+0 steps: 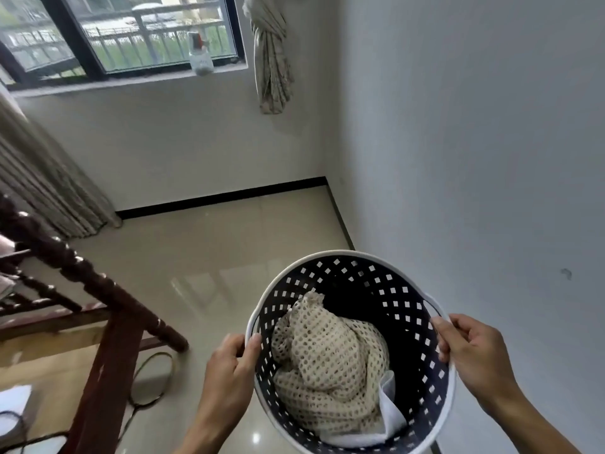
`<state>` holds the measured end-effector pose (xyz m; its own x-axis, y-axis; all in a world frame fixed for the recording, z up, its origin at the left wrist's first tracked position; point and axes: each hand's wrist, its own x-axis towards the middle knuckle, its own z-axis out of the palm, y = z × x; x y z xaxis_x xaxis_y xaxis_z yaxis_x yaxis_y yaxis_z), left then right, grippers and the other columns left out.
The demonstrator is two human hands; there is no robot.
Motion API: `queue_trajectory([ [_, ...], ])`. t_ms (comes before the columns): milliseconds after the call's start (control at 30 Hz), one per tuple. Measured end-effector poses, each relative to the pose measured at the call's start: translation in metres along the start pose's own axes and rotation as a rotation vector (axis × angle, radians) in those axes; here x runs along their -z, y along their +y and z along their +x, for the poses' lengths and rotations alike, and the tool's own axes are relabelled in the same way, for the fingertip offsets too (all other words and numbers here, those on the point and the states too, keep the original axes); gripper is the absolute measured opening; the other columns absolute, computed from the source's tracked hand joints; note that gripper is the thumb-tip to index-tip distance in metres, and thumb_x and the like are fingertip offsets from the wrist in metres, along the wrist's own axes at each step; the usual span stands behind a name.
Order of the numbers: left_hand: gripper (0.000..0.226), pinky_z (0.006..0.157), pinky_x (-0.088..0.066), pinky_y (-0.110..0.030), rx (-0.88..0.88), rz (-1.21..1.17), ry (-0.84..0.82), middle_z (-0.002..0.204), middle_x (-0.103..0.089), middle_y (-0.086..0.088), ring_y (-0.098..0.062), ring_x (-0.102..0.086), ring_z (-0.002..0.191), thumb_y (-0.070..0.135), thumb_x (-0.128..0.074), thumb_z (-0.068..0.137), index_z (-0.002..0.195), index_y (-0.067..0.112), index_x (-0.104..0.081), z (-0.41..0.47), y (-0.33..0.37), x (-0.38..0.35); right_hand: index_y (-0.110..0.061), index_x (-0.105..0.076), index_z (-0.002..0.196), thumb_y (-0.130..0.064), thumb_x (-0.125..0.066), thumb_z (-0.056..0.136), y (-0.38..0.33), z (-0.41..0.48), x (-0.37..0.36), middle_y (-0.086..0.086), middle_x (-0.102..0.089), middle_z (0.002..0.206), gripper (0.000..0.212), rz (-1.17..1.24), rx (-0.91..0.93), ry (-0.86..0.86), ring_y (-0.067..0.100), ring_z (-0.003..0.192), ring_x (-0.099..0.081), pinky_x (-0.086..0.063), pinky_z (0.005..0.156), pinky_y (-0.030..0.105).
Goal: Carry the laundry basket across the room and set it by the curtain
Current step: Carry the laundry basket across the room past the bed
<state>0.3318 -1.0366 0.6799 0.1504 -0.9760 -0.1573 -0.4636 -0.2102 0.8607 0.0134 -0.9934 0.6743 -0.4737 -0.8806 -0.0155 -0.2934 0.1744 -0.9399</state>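
Observation:
I hold a round laundry basket (386,283) with a white rim and dark perforated walls, low in the view and above the floor. My left hand (230,365) grips its left rim. My right hand (471,348) grips the right rim beside a handle slot. Inside lies a cream netted cloth (327,365) over a white cloth (389,407). A long beige curtain (49,178) hangs to the floor at the left. A second curtain (271,57), tied in a knot, hangs at the window's right, near the corner.
Dark carved wooden furniture (108,309) stands at the left, with a looped cable (154,378) on the glossy tiled floor (212,257) beside it. A white wall (474,158) runs close on the right. A jar (201,59) sits on the windowsill.

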Motion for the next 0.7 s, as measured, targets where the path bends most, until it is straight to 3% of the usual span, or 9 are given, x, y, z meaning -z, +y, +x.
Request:
queue_trajectory([
  [200,0.032,0.065,-0.046,-0.046,0.01,-0.012,0.029,0.076,-0.064,-0.023,-0.029,-0.057,0.067,0.024,-0.055,0.093,0.07,0.003,-0.063,0.116,0.03,-0.03,-0.004,-0.054,0.05,-0.012,-0.061,0.091,-0.004,0.122,-0.043,0.003,-0.052,0.04,0.042,0.003,-0.003,-0.001,0.007,0.035,-0.048,-0.04,0.044,0.012],
  [367,0.032,0.059,-0.038,-0.037,0.07,0.012,0.063,0.064,-0.055,-0.011,-0.022,-0.048,0.062,0.021,-0.057,0.093,0.066,0.003,-0.061,0.214,0.053,-0.06,-0.01,-0.053,0.048,-0.013,-0.061,0.091,-0.008,0.244,-0.085,0.001,-0.051,0.038,0.044,0.007,-0.017,-0.042,0.007,0.034,-0.044,-0.039,0.04,0.013],
  [467,0.032,0.059,-0.038,-0.035,0.068,0.021,0.119,0.069,-0.059,-0.02,-0.023,-0.049,0.062,0.02,-0.058,0.092,0.067,-0.001,-0.061,0.264,0.075,-0.065,-0.011,-0.054,0.049,-0.016,-0.061,0.091,-0.027,0.314,-0.112,-0.001,-0.051,0.038,0.043,0.007,0.012,-0.061,0.007,0.035,-0.042,-0.037,0.037,0.013],
  [600,0.033,0.058,-0.037,-0.035,0.106,-0.027,0.205,0.063,-0.053,-0.005,-0.02,-0.048,0.059,0.02,-0.058,0.092,0.064,0.003,-0.058,0.32,0.09,-0.066,-0.009,-0.057,0.053,-0.017,-0.061,0.091,-0.056,0.394,-0.153,-0.002,-0.052,0.038,0.039,0.02,0.05,-0.15,0.006,0.034,-0.045,-0.039,0.037,0.012],
  [700,0.031,0.063,-0.043,-0.039,0.134,-0.037,0.237,0.069,-0.06,-0.011,-0.025,-0.055,0.065,0.023,-0.057,0.093,0.071,0.002,-0.063,0.369,0.087,-0.062,-0.01,-0.059,0.055,-0.017,-0.06,0.092,-0.068,0.444,-0.19,-0.002,-0.054,0.04,0.038,0.025,0.058,-0.228,0.004,0.035,-0.045,-0.04,0.039,0.012],
])
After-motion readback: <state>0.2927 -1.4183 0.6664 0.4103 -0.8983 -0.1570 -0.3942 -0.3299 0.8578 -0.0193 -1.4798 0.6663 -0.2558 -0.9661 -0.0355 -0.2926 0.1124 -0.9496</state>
